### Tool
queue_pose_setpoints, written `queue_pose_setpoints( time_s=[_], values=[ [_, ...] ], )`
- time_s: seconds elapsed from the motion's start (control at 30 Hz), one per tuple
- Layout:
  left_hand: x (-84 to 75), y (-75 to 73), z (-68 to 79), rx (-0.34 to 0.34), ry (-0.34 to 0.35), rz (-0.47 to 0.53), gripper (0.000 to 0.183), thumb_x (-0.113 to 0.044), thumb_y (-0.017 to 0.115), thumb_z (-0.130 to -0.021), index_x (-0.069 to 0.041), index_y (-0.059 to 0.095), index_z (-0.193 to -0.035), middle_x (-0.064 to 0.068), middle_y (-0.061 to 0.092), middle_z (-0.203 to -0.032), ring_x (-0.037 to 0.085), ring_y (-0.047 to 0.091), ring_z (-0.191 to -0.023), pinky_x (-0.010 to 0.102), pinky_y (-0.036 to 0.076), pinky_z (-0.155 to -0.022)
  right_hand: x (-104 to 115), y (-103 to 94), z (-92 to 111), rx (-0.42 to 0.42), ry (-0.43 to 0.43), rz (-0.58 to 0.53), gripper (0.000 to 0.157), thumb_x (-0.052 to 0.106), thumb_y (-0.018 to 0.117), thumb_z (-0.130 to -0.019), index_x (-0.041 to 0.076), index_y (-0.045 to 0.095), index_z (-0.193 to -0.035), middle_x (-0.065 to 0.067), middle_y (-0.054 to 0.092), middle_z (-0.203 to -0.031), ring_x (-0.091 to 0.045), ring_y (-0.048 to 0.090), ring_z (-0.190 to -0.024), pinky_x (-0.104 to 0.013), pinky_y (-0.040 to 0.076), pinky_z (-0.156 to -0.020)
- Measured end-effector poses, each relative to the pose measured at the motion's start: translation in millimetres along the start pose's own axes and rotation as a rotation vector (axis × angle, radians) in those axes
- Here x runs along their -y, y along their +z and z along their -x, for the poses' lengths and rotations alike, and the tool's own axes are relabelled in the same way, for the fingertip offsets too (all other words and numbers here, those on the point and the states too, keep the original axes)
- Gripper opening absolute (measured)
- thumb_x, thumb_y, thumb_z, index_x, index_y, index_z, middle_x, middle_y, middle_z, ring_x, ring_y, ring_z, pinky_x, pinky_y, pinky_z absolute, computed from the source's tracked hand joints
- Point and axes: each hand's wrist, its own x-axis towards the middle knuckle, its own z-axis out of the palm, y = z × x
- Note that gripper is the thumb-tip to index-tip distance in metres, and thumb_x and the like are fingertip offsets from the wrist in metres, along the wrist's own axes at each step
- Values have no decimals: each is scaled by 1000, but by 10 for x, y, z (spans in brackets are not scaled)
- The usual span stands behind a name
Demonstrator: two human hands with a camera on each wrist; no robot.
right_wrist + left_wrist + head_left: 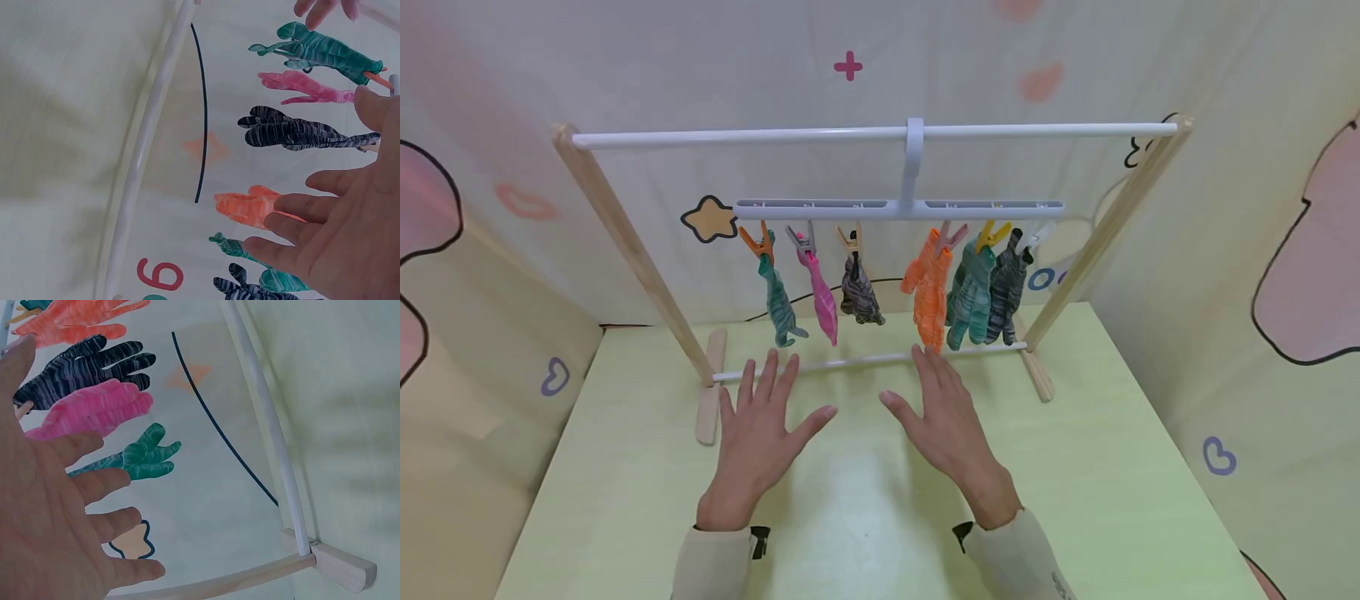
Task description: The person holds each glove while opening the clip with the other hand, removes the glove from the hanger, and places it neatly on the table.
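Both hands are held out with fingers straight and nothing in them. The left hand (pixel 758 437) is spread in front of the rack's left half, nearest the green glove (pixel 780 304) and pink glove (pixel 822 296). My right hand (pixel 946 421) reaches toward the orange glove (pixel 929 287), its fingertips overlapping that glove's lower end in the head view. A black-grey glove (pixel 859 292) hangs mid-left; another green glove (pixel 973 287) and a dark striped glove (pixel 1006 287) hang at the right. Each is clipped by a small peg, such as the orange peg (pixel 756 243), under the white hanger (pixel 827 209).
The hanger hooks over the white top rod (pixel 737 137) of a wooden-sided rack (pixel 632 250). A lower white rod (pixel 865 361) joins its feet on the pale green table (pixel 1105 467). Patterned cloth (pixel 1225 208) surrounds the table at the back and sides.
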Motion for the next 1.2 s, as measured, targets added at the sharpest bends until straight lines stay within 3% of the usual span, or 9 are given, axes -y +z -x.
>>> queue_pose_setpoints(
  time_s=[0.23, 0.6, 0.97, 1.2],
  values=[
    [49, -55, -20, 5, -31, -11, 98, -73, 55, -98, -12, 25, -170, 17, 12, -176, 47, 2, -160, 78, -2, -119, 52, -4, -28, 7, -6, -28, 85, 53, 60, -105, 3, 29, -167, -20, 28, -171, -41, 24, -157, -64, 21, -124],
    [122, -178, -57, -55, -5, 1, 95, -66, 58, -100, -8, 28, -168, 20, 19, -174, 49, 11, -158, 78, 7, -119, 103, -15, -68, -52, -54, -51, 79, 50, 58, -107, 3, 33, -165, -17, 32, -170, -39, 31, -155, -59, 27, -124],
    [181, -265, -121, -102, 9, 73, 90, -62, 57, -103, -5, 30, -167, 22, 24, -172, 50, 15, -157, 79, 12, -118, 153, -24, -91, -79, -87, -83, 77, 49, 63, -106, 5, 37, -164, -15, 36, -169, -38, 34, -154, -62, 31, -121],
    [194, -297, -168, -130, 28, 126, 86, -58, 57, -105, -4, 30, -167, 21, 25, -172, 50, 15, -158, 74, 13, -121, 178, -56, -99, -99, -101, -87, 74, 45, 66, -105, 5, 41, -162, -13, 41, -166, -36, 37, -152, -59, 33, -121]
  ],
)
